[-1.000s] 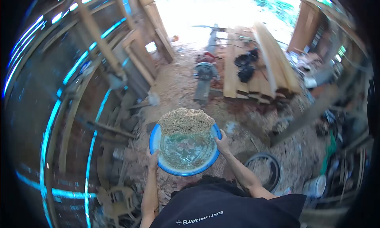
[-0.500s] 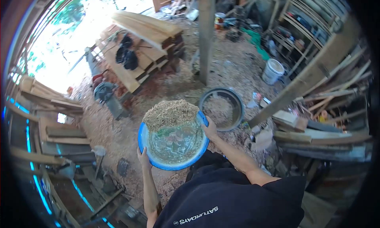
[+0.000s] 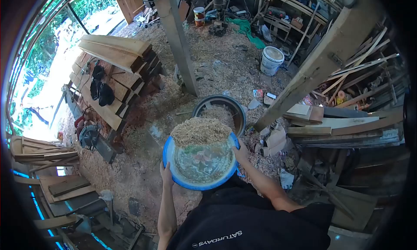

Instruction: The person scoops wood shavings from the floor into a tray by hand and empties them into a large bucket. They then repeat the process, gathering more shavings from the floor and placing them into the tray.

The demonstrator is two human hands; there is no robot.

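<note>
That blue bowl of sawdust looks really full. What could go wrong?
The sawdust is heaped at the far edge of the blue bowl, so a tilt may spill it. The left hand and right hand grip only the rim. Wood scraps by the feet could trip the person.

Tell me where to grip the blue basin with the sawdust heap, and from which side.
Grip the blue basin by its rim at two opposite sides, as the left hand and right hand do now. It is wide, shallow and round, with no handles visible, and the sawdust is heaped toward the far edge, so a one-sided hold would likely tip it. Come in from left and right, keeping it level.
</note>
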